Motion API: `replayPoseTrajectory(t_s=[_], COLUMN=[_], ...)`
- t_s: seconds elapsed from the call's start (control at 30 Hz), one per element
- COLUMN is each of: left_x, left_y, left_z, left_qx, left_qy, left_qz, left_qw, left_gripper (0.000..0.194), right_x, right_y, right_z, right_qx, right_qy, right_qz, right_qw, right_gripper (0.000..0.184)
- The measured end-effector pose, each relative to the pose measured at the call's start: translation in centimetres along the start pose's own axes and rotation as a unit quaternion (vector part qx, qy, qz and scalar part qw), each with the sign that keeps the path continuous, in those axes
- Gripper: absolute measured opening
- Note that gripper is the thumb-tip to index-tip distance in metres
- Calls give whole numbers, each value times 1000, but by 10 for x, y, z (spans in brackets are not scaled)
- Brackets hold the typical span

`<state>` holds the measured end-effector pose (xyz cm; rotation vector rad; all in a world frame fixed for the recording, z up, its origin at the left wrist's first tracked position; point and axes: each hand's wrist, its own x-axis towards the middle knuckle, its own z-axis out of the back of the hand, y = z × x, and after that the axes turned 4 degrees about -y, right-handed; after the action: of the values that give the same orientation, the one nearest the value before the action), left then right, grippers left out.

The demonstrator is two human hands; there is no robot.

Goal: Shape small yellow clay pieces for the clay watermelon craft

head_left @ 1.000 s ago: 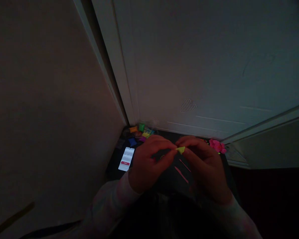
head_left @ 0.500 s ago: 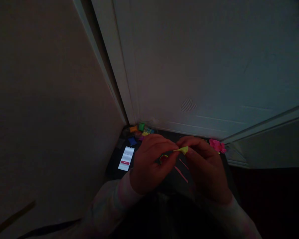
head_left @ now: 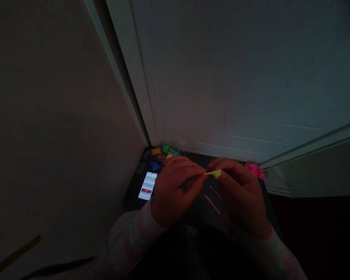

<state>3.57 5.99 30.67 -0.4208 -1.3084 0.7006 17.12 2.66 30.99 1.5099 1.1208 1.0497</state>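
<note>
Between my two hands is a small piece of soft yellow clay (head_left: pixel 216 174), wide at its right end and drawn to a thin point on the left. The fingertips of my left hand (head_left: pixel 175 190) are pinched on the thin end. My right hand (head_left: pixel 243 196) grips the wider end between thumb and fingers. Below the hands, two thin pink tools (head_left: pixel 212 204) lie on the dark tabletop (head_left: pixel 198 217). Part of a small round yellow-edged thing (head_left: pixel 189 183) shows behind my left thumb; the rest of it is hidden.
A lit phone (head_left: pixel 147 186) lies left of my left hand. Behind it are small coloured packets, among them a blue one (head_left: pixel 154 166), an orange one (head_left: pixel 156 151) and a green one (head_left: pixel 165 147). A bright pink shape (head_left: pixel 254 170) sits at the back right. Pale walls (head_left: pixel 221 77) close off the far side.
My left hand has shifted slightly left and covers more of the round yellow-edged thing. Both hands keep their pinch on the yellow clay.
</note>
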Motion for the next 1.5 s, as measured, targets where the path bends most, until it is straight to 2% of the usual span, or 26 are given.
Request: replayPoseTrajectory(t_s=[0.2,0.37,0.57,0.87,1.07,1.3,1.5], left_x=[-2,0,4,2,0,-3,-4], left_y=[3,0,-1,-1,1,4,6], left_z=[-1,0,2,2,2,2,-2], left_qx=[-19,18,39,70,117,138,161], left_qy=[-6,2,4,-4,0,-8,-20], left_qz=[1,9,-47,-68,-106,-120,-132], left_qw=[1000,1000,998,995,987,983,978], left_gripper=[14,19,20,21,25,25,27], right_x=[-1,0,0,0,1,1,2], right_y=[1,3,4,1,0,-1,-2], right_z=[0,-1,-1,-1,0,-1,-2], right_qx=[-3,-20,-31,-19,-18,-19,11], right_qy=[3,2,8,-6,14,3,7], right_qz=[9,26,29,24,10,-5,-20], right_qw=[1000,999,999,1000,1000,1000,1000], right_gripper=[6,7,6,6,7,3,6])
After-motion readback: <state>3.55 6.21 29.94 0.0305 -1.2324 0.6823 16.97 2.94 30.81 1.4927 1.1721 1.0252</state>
